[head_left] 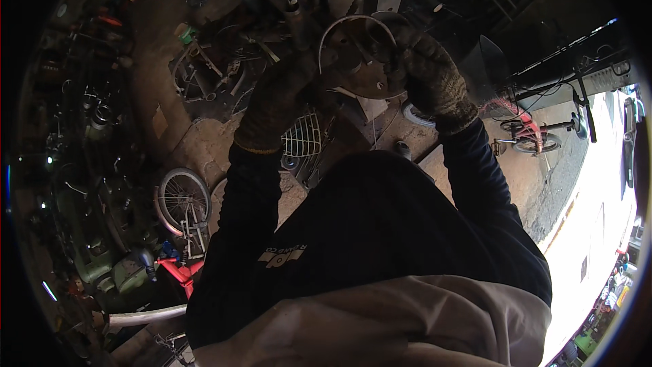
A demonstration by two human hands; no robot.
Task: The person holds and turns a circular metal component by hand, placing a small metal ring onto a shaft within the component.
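A thin, pale metal ring (354,18) is held up in front of me, between my two gloved hands. My left hand (278,98), in a dark knit work glove, is closed at the ring's left side; its fingertips are partly lost in shadow. On the opposite side my right hand (431,71), gloved alike, has its fingers bent around the ring's edge. Behind the ring shows a round, brownish metal piece (370,83); whether it touches the ring I cannot tell. Dark metal parts crowd the far side of the hands.
A wire basket (302,137) is beside my left wrist. Bicycle parts stand around: a spoked wheel (185,197) and red frame (182,275) at left, a red bicycle (533,132) at right. Dark machinery (102,231) lines the far left. Bright daylight falls on the right.
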